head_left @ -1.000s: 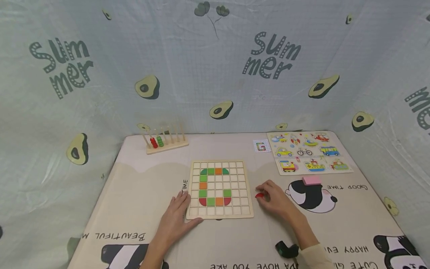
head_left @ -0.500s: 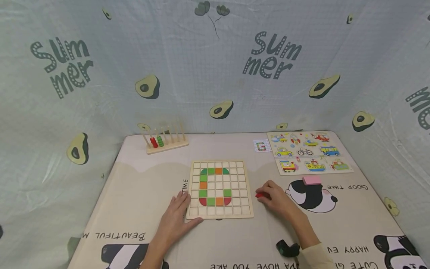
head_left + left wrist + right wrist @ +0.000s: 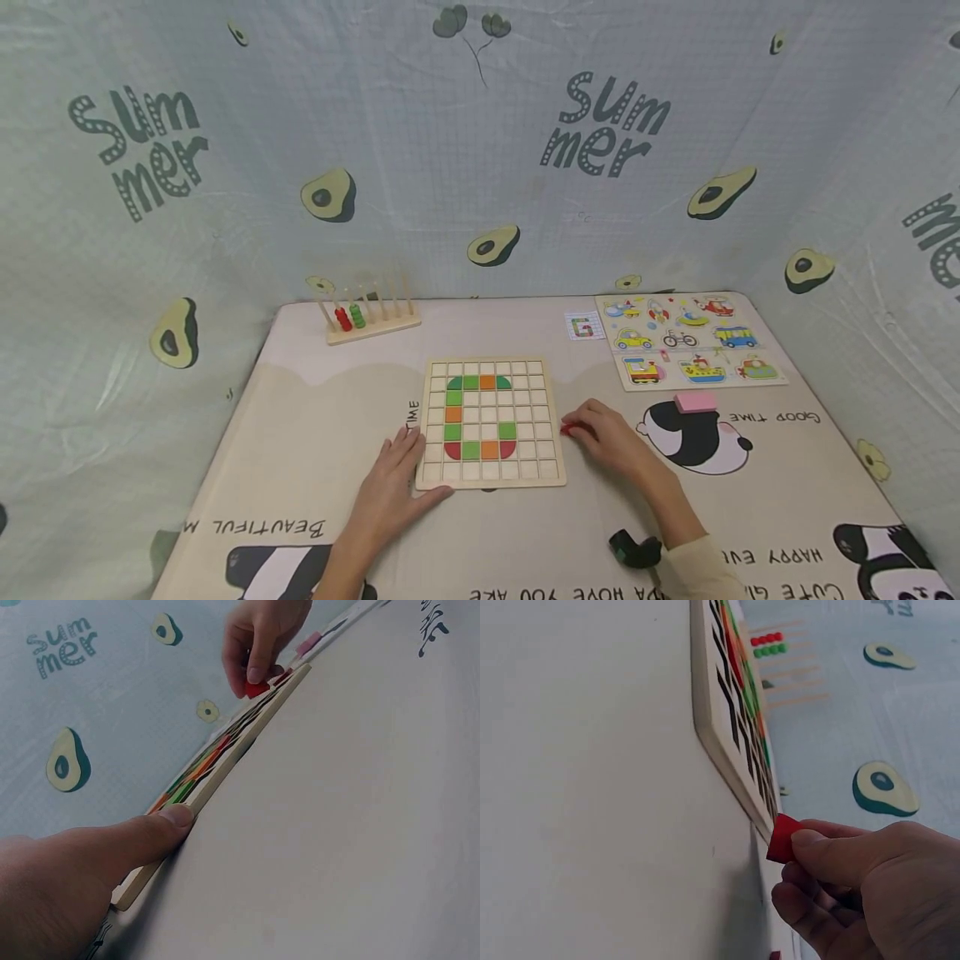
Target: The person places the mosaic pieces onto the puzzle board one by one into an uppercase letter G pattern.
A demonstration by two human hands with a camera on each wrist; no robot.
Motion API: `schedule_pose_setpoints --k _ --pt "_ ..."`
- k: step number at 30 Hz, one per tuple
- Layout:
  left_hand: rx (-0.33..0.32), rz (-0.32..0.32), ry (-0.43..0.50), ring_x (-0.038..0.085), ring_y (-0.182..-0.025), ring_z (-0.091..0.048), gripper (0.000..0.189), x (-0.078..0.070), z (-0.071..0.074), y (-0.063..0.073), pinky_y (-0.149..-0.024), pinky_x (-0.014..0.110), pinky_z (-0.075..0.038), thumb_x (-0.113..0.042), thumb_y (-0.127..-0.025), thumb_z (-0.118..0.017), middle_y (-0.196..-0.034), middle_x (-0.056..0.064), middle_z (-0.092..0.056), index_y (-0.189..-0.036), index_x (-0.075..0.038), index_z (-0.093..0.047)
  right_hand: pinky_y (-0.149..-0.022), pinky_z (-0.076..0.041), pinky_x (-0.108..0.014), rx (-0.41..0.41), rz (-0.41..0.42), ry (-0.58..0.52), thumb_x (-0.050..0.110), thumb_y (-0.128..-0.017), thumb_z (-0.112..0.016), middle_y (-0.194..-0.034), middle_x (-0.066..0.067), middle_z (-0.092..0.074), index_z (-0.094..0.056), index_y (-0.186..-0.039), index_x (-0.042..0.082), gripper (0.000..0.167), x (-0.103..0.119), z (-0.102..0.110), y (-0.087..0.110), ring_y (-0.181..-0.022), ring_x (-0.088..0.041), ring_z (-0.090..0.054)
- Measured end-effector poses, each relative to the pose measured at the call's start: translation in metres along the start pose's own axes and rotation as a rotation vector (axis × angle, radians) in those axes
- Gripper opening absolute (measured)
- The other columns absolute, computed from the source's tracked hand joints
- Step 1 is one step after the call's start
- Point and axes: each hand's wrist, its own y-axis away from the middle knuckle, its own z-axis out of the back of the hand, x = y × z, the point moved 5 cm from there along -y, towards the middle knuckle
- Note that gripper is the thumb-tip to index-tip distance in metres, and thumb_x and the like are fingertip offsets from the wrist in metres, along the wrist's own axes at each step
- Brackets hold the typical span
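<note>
A wooden grid board (image 3: 491, 481) lies mid-table with green, orange and red tiles set in a bent-line pattern. My left hand (image 3: 386, 490) rests at its lower left corner, fingers along the left side and thumb over the front edge; the thumb (image 3: 177, 815) shows close up in the left wrist view. Just off the board's right edge, my right hand (image 3: 606, 435) pinches a red tile (image 3: 784, 838) between thumb and forefinger. Another bit of red (image 3: 775, 955) peeks in at the bottom of the right wrist view.
Behind the board stand a peg rack (image 3: 375, 332) with red and green beads, and a small pattern card (image 3: 585, 326). To the right are a vehicle puzzle board (image 3: 705, 342) and a pink block (image 3: 696, 402). A black device (image 3: 635, 550) is by the right forearm.
My right hand has shifted slightly left toward the board with the red tile, which is now more covered by the fingers. The left hand and the board have stayed put.
</note>
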Motion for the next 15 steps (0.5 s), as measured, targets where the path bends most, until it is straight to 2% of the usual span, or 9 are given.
schedule_pose_setpoints --k 6,15 --pt "0.006 0.007 0.002 0.034 -0.145 -0.043 0.089 0.0 0.0 0.0 -0.124 0.047 -0.033 -0.057 -0.077 -0.078 -0.15 0.016 -0.052 -0.14 0.002 -0.056 -0.078 -0.058 -0.022 -0.007 0.023 -0.03 0.008 -0.092 -0.07 -0.098 0.002 -0.061 -0.075 -0.109 0.01 0.017 0.011 -0.002 -0.01 -0.087 -0.008 -0.055" --pt "0.009 0.008 -0.005 0.034 -0.145 -0.042 0.089 0.0 0.0 -0.001 -0.124 0.047 -0.033 -0.057 -0.077 -0.078 -0.151 0.015 -0.052 -0.14 0.001 -0.056 -0.074 -0.055 -0.016 0.029 -0.035 -0.103 0.011 -0.092 -0.072 -0.098 0.003 -0.062 -0.067 -0.106 0.012 0.015 0.03 -0.011 -0.025 -0.086 -0.009 -0.055"
